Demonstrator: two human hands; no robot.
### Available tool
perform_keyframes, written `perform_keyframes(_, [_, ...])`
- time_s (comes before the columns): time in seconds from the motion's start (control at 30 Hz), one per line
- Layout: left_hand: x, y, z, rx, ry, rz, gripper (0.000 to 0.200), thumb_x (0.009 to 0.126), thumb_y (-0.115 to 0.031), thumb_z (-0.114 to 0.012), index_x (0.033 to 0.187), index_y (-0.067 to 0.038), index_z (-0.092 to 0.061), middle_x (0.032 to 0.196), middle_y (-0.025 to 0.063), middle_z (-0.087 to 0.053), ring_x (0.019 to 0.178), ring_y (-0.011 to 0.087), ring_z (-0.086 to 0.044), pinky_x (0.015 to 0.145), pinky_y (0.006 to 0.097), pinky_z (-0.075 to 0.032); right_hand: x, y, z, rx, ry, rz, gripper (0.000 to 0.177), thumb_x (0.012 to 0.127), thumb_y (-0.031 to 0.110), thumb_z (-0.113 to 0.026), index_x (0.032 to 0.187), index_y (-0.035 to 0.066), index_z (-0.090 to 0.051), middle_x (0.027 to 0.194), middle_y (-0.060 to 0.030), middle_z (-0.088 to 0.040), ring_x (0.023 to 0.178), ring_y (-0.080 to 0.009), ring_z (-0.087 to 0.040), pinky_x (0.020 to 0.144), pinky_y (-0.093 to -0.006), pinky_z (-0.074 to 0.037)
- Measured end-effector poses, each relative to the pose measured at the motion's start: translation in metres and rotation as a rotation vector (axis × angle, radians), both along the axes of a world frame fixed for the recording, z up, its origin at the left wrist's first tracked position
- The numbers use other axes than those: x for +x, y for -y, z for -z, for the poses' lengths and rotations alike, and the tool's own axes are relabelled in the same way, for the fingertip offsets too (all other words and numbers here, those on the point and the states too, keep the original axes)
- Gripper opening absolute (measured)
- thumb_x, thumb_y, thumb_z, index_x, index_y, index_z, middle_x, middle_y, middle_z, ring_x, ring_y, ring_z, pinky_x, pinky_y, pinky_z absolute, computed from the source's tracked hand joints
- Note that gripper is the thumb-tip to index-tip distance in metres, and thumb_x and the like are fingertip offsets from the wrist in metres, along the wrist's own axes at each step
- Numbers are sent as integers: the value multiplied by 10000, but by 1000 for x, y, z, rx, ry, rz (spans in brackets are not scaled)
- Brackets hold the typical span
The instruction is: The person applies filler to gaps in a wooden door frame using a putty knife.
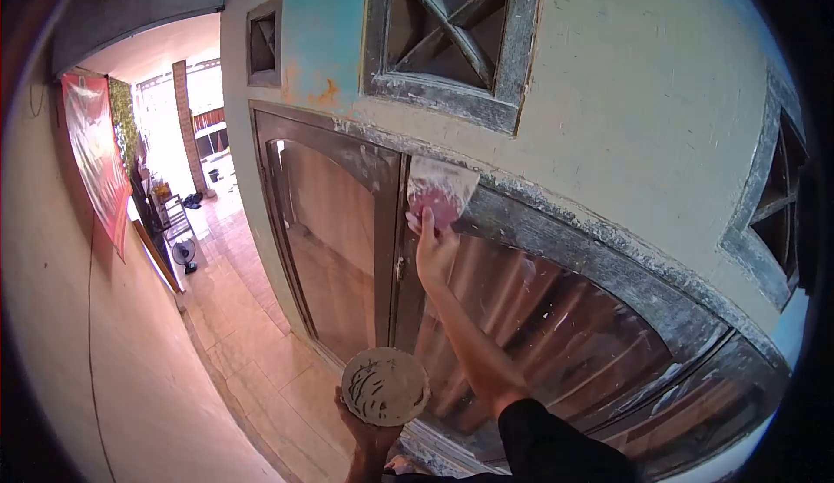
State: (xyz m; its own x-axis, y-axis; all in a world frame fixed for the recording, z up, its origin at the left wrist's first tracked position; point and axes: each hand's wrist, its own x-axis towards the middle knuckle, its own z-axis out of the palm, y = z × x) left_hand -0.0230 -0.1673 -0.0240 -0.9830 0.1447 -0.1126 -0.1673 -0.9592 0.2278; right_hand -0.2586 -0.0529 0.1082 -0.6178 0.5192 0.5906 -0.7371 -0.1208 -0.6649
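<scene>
My right hand (432, 244) is raised with its fingers closed on a putty spreader (437, 203), red near the fingers and smeared with white toward its wide edge. That edge lies at the top of the brown wooden door frame (398, 148), close under the wall. Lower down, my left hand (369, 431) holds a round plate (387, 387) from below. Pale grey paste with dark streaks covers the plate. Behind my right forearm is a glass pane (556, 309) with a curtain showing through it.
Weathered wooden vents (452, 27) sit in the wall above. A tiled passage (252, 348) runs along the left toward a bright opening, with a fan (184, 253) and a chair (176, 218) beside it. A red and white plastic sheet (97, 153) hangs on the left wall.
</scene>
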Motion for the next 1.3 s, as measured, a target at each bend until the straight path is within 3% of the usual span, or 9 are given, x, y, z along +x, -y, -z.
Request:
perform_keyframes(0.23, [-3, -7, -3, 39, -5, 76, 713, 812, -649, -371, 1305, -139, -441, 1312, 115, -447, 1184, 334, -412, 971, 543, -339, -1, -35, -35, 144, -53, 123, 243, 919, 143, -547, 965, -88, -608, 841, -108, -665, 751, -177, -665, 681, -272, -549])
perform_keyframes(0.3, [-2, -11, -1, 12, 0, 99, 710, 814, -648, -370, 1304, -139, -442, 1309, 116, -450, 1181, 334, -415, 974, 542, -337, 2, -38, -35, -70, -6, -73, 264, 902, 157, -576, 883, -101, -628, 784, -74, -667, 734, -122, -645, 641, -237, -497])
perform_keyframes(0.33, [-2, -13, 2, 31, -9, 113, 704, 817, -645, -369, 1302, -139, -444, 1308, 115, -452, 1182, 333, -415, 977, 541, -335, 15, -46, -23, 224, 243, 152, 262, 901, 165, -576, 885, -91, -631, 746, -66, -669, 728, -101, -631, 633, -228, -488])
perform_keyframes(0.4, [-1, -15, 3, 43, -27, 137, 699, 820, -641, -368, 1300, -140, -447, 1306, 114, -455, 1182, 332, -415, 980, 540, -332, 37, -47, 14, 390, 243, 291, 259, 912, 174, -559, 962, -72, -620, 737, -59, -667, 735, -105, -628, 631, -223, -481])
perform_keyframes(0.53, [-2, -17, -2, -2, -25, 117, 688, 824, -641, -353, 1291, -146, -459, 1303, 104, -457, 1185, 331, -413, 981, 542, -331, 91, -62, 44, 31, 186, -112, 236, 916, 185, -558, 983, -34, -614, 766, -46, -641, 731, -112, -636, 571, -253, -502])
perform_keyframes(0.67, [-2, -20, 2, -62, -20, 119, 672, 822, -638, -361, 1289, -165, -464, 1304, 88, -460, 1200, 326, -404, 980, 556, -328, 144, -115, 36, 24, 261, -58, 223, 907, 194, -577, 965, -19, -611, 809, -52, -635, 671, -103, -621, 541, -256, -504])
perform_keyframes(0.9, [-9, -55, -2, -30, -31, 282, 645, 832, -626, -368, 1274, -171, -483, 1276, 80, -493, 1186, 325, -430, 970, 574, -342, 236, -166, 25, 140, 352, 206, 184, 890, 154, -598, 818, -6, -654, 618, -1, -599, 500, -50, -525, 421, -225, -397])
perform_keyframes(1.1, [-3, -100, -22, -110, -113, 405, 641, 848, -611, -363, 1261, -138, -491, 1265, 80, -512, 1160, 324, -459, 981, 548, -345, 298, -183, 28, 426, 428, 565, 231, 822, 8, -590, 1043, -5, -656, 772, -60, -682, 678, -42, -569, 565, -210, -469])
perform_keyframes(1.3, [8, -139, -23, 9, 22, 678, 643, 846, -601, -380, 1264, -125, -490, 1272, 87, -509, 1155, 309, -467, 980, 515, -350, 362, -187, 35, 413, 701, 459, 439, 793, -14, -504, 1228, 27, -541, 1010, -123, -661, 742, -43, -496, 633, -188, -428])
